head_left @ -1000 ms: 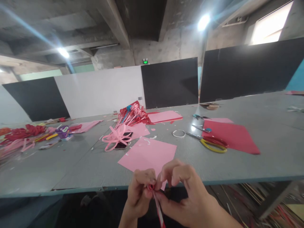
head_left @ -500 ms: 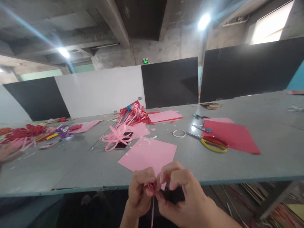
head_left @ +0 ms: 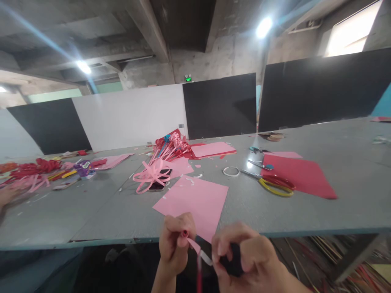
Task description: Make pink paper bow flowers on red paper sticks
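Note:
Pinched in my left hand point(head_left: 175, 242) is a small tight roll of red and pink paper point(head_left: 185, 233), its coiled end facing me. A pink paper strip point(head_left: 194, 245) runs from the roll down to the right. Beyond it a narrow white strip point(head_left: 206, 258) reaches the fingertips of my right hand point(head_left: 244, 256), which is curled and slightly blurred. A thin red stick point(head_left: 199, 274) shows between the hands, its upper end near the strips. Just past my hands, a pink paper sheet point(head_left: 195, 203) lies at the table's edge.
Yellow-and-red-handled scissors point(head_left: 276, 187) and red paper point(head_left: 308, 175) lie to the right, near a white ring point(head_left: 231, 171). A pink ribbon bow point(head_left: 152, 175) partly covers a phone point(head_left: 159, 185). Behind it lie paper flowers point(head_left: 172, 142). Another person's hand point(head_left: 9, 195) enters at left.
My right hand has moved right and away from my left, with the pink and white strips now stretching between them. The roll shifted slightly left. Another person's hand has appeared at the left edge.

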`<state>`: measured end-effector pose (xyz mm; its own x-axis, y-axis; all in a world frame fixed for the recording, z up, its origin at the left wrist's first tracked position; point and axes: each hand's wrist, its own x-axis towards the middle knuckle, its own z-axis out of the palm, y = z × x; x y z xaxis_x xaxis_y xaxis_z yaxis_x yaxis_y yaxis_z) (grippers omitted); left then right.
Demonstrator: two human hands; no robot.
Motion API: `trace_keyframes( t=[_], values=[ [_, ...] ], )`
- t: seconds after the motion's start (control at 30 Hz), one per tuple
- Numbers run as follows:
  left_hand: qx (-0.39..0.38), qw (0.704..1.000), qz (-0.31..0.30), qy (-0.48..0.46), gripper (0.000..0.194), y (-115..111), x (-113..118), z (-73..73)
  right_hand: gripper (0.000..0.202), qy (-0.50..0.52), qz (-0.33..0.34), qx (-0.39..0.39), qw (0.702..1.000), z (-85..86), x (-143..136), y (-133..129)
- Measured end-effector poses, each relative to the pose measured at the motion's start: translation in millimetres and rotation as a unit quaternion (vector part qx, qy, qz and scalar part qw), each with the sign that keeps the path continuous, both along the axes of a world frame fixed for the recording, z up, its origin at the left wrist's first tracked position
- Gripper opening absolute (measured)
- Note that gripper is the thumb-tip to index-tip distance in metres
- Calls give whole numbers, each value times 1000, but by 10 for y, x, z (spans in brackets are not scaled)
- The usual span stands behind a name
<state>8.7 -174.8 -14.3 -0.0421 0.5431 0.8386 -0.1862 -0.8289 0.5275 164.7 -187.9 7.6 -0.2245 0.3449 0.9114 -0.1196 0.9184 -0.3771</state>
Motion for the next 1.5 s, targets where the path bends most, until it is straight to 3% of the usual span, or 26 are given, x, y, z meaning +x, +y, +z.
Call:
trace_keyframes(
  t=[0.1, 0.17, 0.23, 0.3, 0.4, 0.53, 0.63, 0.8, 0.9, 0.97, 1.03, 1.17, 1.33, 1.4, 1.5],
  values=[
    [-28, 999, 21, -30, 15, 0, -14, 30, 39, -10, 48, -21, 999, -167, 206, -9],
    [-51, 995, 47, -67, 23, 14, -15, 67, 37, 21, 40, -67, 997, -307, 425, 8],
    [-70, 989, 81, -99, 30, 29, -13, 129, 35, 26, -26, -100, 994, -454, 705, 53],
    [-86, 984, 123, -96, 32, 36, -16, 208, 29, -74, -133, -136, 979, -606, 1019, 117],
    [-107, 972, 205, -41, 32, 29, -43, 315, 13, -241, -256, -187, 917, -840, 1433, 212],
    [-157, 955, 246, 55, 31, 49, -112, 346, 10, -303, -340, -213, 864, -983, 1597, 267],
    [-184, 944, 253, 103, 31, 106, -141, 304, 22, -293, -352, -202, 866, -814, 1333, 249],
    [-174, 930, 297, 131, 30, 163, -79, 247, 23, -148, -286, -123, 939, -297, 491, 226],
    [-186, 934, 281, 117, 31, 145, -35, 240, 32, -116, -245, -101, 957, -100, 67, 291],
    [-207, 941, 253, 83, 33, 125, -29, 237, 21, -93, -230, -99, 964, -36, -107, 355],
    [-234, 944, 230, 46, 34, 103, -46, 230, 5, -92, -192, -116, 970, -4, -195, 407],
    [-276, 944, 181, 1, 36, 64, -119, 208, 5, -102, -114, -191, 970, 38, -210, 444],
    [-367, 929, -5, -51, 40, 56, -185, 214, 23, -73, -22, -255, 964, 102, -175, 496],
    [-390, 917, -47, -76, 40, 68, -187, 222, 23, -66, -12, -252, 966, 118, -177, 526],
    [-409, 905, -62, -105, 37, 83, -172, 230, 24, -62, -14, -238, 969, 129, -186, 559]
  ],
)
